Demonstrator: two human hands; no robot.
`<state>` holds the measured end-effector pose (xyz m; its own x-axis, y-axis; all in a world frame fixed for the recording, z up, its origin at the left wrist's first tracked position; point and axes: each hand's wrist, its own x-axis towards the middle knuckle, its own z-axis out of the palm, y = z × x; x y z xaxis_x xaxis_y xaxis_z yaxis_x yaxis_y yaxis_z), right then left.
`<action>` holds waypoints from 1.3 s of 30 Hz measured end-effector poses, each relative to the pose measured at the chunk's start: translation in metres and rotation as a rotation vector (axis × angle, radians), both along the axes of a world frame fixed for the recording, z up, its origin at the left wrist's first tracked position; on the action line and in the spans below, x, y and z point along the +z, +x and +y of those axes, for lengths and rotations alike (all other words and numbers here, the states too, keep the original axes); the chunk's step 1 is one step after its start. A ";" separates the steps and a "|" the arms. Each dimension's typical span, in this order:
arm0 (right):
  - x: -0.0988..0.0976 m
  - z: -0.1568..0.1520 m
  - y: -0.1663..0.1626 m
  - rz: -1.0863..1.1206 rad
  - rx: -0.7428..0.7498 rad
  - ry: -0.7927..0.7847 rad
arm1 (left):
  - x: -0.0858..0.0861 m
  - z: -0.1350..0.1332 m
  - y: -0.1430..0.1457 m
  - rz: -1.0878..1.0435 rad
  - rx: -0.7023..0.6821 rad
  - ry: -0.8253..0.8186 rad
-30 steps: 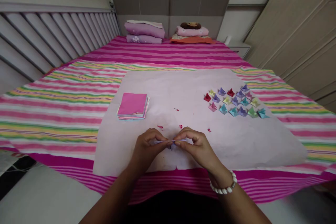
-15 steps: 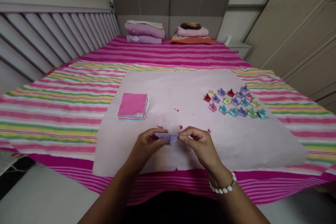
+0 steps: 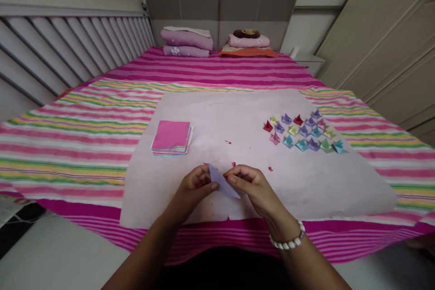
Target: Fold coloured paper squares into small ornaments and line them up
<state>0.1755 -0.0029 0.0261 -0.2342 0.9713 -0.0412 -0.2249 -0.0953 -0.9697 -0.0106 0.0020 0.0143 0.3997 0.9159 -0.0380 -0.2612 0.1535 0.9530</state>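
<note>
Pinching the folded purple paper (image 3: pixel 223 184) are the fingers of left hand (image 3: pixel 193 187) and right hand (image 3: pixel 253 186). Half a second ago its long edge was level; now it slants, I judge a turning between folds. The long axis points roughly toward the paper stack (image 3: pixel 171 136); the paper is held nearer, right of this stack.

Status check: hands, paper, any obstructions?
Left hand pinching purple paper; right hand at its edge. Paper slanted. Red scraps beyond, on pale sheet, apparently not blocking.
</note>
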 end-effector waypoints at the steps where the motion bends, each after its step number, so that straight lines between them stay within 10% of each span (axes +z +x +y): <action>1: 0.000 0.000 -0.001 0.018 0.021 -0.016 | 0.000 0.000 0.001 -0.033 -0.010 -0.018; 16: -0.002 0.000 -0.002 -0.007 0.080 -0.037 | -0.001 0.002 0.003 0.099 0.021 -0.060; 22: -0.007 0.001 -0.013 -0.342 -0.256 0.201 | 0.006 -0.003 0.012 0.549 0.433 0.240; 28: -0.010 -0.005 -0.027 -0.590 -0.298 0.436 | 0.008 -0.010 0.023 0.656 0.235 0.218; 39: -0.019 0.000 -0.028 -0.592 -0.312 0.362 | 0.002 -0.010 0.020 0.800 0.252 0.248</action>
<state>0.1474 -0.0032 0.0076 0.0158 0.9656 0.2597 0.3781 0.2347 -0.8955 0.0096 -0.0075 0.0164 0.1231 0.9924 -0.0088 0.5018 -0.0546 0.8633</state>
